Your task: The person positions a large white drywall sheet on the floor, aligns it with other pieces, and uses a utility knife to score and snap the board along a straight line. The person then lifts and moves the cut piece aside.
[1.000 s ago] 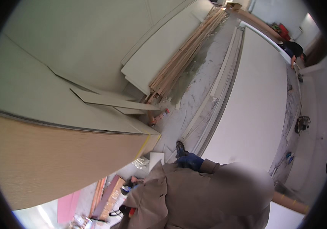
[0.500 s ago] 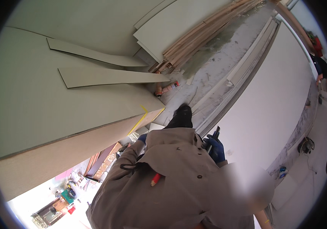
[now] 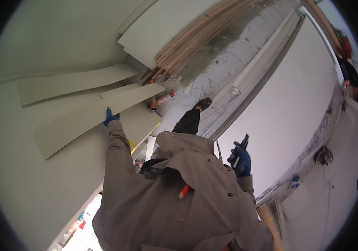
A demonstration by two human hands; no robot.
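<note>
My left hand (image 3: 111, 118), in a blue work glove, grips the near edge of a long pale-green board strip (image 3: 91, 113). The strip slants across a large board of the same colour (image 3: 83, 154). A second strip (image 3: 74, 83) lies beyond it, and a shorter piece (image 3: 119, 90) shows between them. My right hand (image 3: 241, 161), also gloved in blue, is closed round a slim dark tool (image 3: 245, 142) that looks like a utility knife. That hand is held to the right of my body, above a big white panel (image 3: 287, 96).
Long wooden strips (image 3: 200, 35) lie on the dusty floor (image 3: 225, 62) ahead. An orange-and-white tube (image 3: 166, 97) lies near the board's corner. A coiled cable (image 3: 323, 156) is at the right. Another person (image 3: 348, 75) is at the far right edge. A red pencil (image 3: 183, 191) sticks out of my jacket.
My left hand has reached out from beside my body and taken hold of the nearer strip. Both strips have shifted left and nearer. My right hand has moved slightly right, still holding the tool.
</note>
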